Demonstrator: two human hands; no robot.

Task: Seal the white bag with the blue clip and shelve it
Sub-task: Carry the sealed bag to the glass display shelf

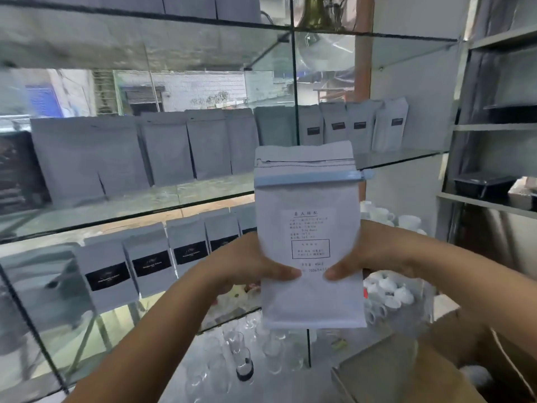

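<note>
Both hands point(255, 264) point(374, 257) grip white bag point(309, 298) sides; blue clip point(308, 179) above.

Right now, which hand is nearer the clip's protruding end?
Right. The clip sticks out on the bag's right side, above the right hand; the left hand is across.

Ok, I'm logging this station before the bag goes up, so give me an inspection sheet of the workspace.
Surface: glass shelves, several tiers, rows of grey bags standing on them.
Job's things: white bag upright, held in mid-air, not yet shelved; blue clip clamped across it below the folded top.
Clutter: clear glasses and white cups on the lower level; cardboard box at lower right.
Grippers: left hand and right hand grip the bag's sides, thumbs on its label side.
Cables: nothing seen.
Surroundings: grey shelving unit at right; street visible through the glass.
</note>
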